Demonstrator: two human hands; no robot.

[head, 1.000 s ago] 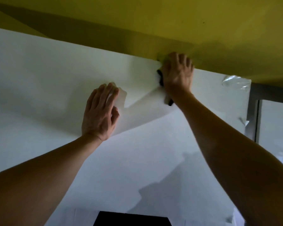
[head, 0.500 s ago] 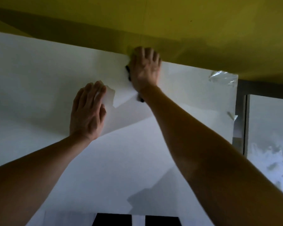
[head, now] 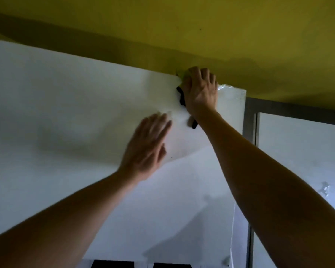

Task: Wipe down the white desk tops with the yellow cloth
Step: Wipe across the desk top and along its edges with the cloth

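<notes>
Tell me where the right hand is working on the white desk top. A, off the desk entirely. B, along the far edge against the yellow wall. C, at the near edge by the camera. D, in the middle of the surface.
B: the right hand presses a bit of yellow cloth where the white desk top meets the yellow wall.

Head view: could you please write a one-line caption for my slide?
Right hand presses a yellow cloth along the white desk top's far edge; blurred left hand lies open.
</notes>
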